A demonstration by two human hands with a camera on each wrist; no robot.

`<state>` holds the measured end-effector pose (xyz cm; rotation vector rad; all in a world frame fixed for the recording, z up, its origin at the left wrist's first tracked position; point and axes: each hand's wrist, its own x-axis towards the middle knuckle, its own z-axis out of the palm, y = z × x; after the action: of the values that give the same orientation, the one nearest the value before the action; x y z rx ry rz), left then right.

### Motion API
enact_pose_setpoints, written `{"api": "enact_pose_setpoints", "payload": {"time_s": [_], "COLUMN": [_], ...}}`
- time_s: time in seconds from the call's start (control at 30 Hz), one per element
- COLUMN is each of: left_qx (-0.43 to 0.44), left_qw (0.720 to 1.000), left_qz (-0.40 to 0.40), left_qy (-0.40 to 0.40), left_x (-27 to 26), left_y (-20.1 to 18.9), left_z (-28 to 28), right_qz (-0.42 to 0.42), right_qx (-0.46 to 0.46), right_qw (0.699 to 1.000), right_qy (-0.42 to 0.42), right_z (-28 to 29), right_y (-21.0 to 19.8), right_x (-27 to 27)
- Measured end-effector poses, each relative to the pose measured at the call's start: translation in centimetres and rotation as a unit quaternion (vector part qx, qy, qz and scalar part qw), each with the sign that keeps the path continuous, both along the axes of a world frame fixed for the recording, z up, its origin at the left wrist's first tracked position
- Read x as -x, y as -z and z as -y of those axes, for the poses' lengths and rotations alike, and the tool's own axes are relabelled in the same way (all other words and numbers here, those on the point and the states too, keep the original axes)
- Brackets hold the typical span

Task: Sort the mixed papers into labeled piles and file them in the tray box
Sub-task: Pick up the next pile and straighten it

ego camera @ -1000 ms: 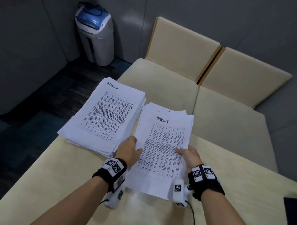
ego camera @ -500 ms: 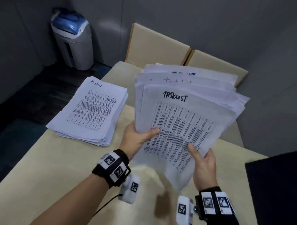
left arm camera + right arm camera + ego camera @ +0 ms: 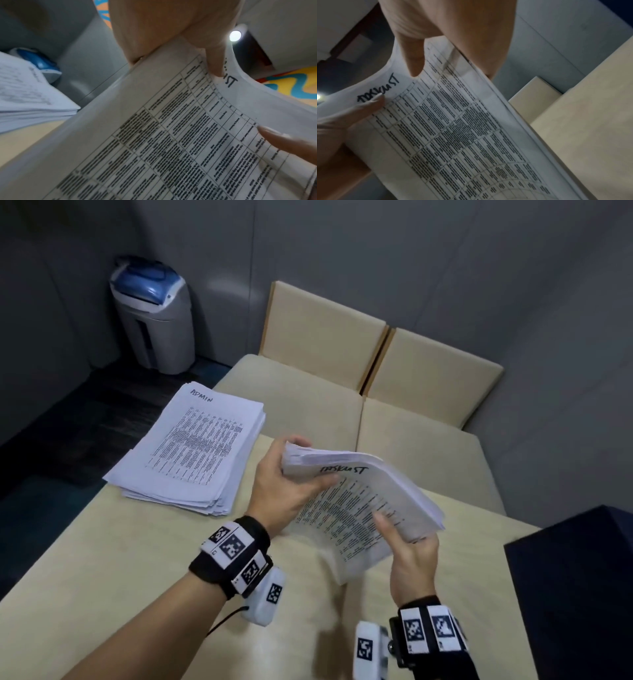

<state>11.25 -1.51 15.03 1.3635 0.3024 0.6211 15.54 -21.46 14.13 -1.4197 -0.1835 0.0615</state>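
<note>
A thick stack of printed sheets with "TASKLIST" handwritten on top (image 3: pixel 359 501) is held above the beige table (image 3: pixel 102 570), tilted with its far edge up. My left hand (image 3: pixel 284 491) grips its left edge, thumb on top, fingers behind. My right hand (image 3: pixel 411 549) grips the lower right edge, thumb on the top sheet. The same stack fills the left wrist view (image 3: pixel 171 135) and the right wrist view (image 3: pixel 462 128). A second pile labelled "ADMIN" (image 3: pixel 195 446) lies on the table's far left corner. No tray box shows plainly.
A grey bin with a blue lid (image 3: pixel 154 316) stands on the dark floor at the back left. Beige cushioned seats (image 3: pixel 376 392) run behind the table. A dark object (image 3: pixel 575 587) covers the table's right side.
The tasklist stack came off the table into both hands, then tipped down from near upright to a flatter tilt. The ADMIN pile stayed put.
</note>
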Motion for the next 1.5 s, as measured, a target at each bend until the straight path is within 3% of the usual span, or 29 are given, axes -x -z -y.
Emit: {"api": "enact_pose_setpoints", "payload": {"time_s": [0.1, 0.2, 0.27, 0.33, 0.43, 0.5, 0.63, 0.83, 0.93, 1.03, 1.1, 1.2, 1.27, 1.4, 1.5], "left_qx": [-0.010, 0.038, 0.049, 0.050, 0.050, 0.042, 0.017, 0.041, 0.035, 0.028, 0.034, 0.107, 0.175, 0.307, 0.372], "left_qw": [1.000, 0.998, 0.993, 0.990, 0.989, 0.988, 0.982, 0.977, 0.976, 0.981, 0.985, 0.985, 0.980, 0.945, 0.913], "left_qz": [-0.014, -0.031, -0.055, -0.071, -0.082, -0.090, -0.118, -0.137, -0.156, -0.151, -0.139, -0.097, -0.068, -0.012, -0.026], "left_qy": [-0.003, 0.047, 0.090, 0.113, 0.114, 0.119, 0.145, 0.156, 0.148, 0.119, 0.097, 0.090, 0.072, 0.115, 0.165], "left_x": [-0.4, -0.8, -1.1, -1.4, -1.8, -2.0, -2.5, -2.9, -3.1, -3.0, -2.9, -2.9, -3.1, -3.6, -3.6], "left_y": [0.1, 1.3, 2.3, 2.9, 3.3, 3.5, 4.0, 4.9, 5.6, 5.3, 4.6, 3.4, 3.0, 3.6, 3.9], "left_z": [-0.3, -1.5, -2.0, -2.1, -2.1, -2.3, -2.8, -3.4, -3.5, -3.2, -3.0, -2.6, -2.1, 0.1, 3.7], "right_qz": [0.012, 0.044, 0.116, 0.246, 0.399, 0.412, 0.373, 0.392, 0.359, 0.193, 0.079, -0.022, -0.090, -0.191, -0.189], "right_qx": [0.024, 0.062, 0.102, 0.179, 0.286, 0.322, 0.335, 0.344, 0.321, 0.188, 0.106, 0.141, 0.160, 0.043, 0.017], "right_qw": [1.000, 0.996, 0.986, 0.948, 0.865, 0.848, 0.858, 0.849, 0.874, 0.962, 0.991, 0.989, 0.983, 0.980, 0.982], "right_qy": [0.010, 0.043, 0.071, 0.095, 0.104, 0.091, 0.109, 0.090, 0.065, 0.045, 0.024, -0.031, -0.026, 0.014, -0.003], "right_z": [0.0, 0.2, 0.4, 0.5, 0.6, 0.5, 0.3, 0.2, 0.3, 0.5, 0.9, 3.1, 5.1, 9.5, 12.1], "right_y": [0.1, -0.4, -1.4, -2.6, -3.3, -3.5, -3.6, -4.4, -4.0, -2.8, -1.3, 2.3, 4.4, 6.5, 4.3], "right_x": [-0.6, -0.9, -0.9, -1.1, -1.8, -1.9, -2.1, -2.8, -3.3, -2.9, -2.6, -1.9, -1.1, 0.9, 2.9]}}
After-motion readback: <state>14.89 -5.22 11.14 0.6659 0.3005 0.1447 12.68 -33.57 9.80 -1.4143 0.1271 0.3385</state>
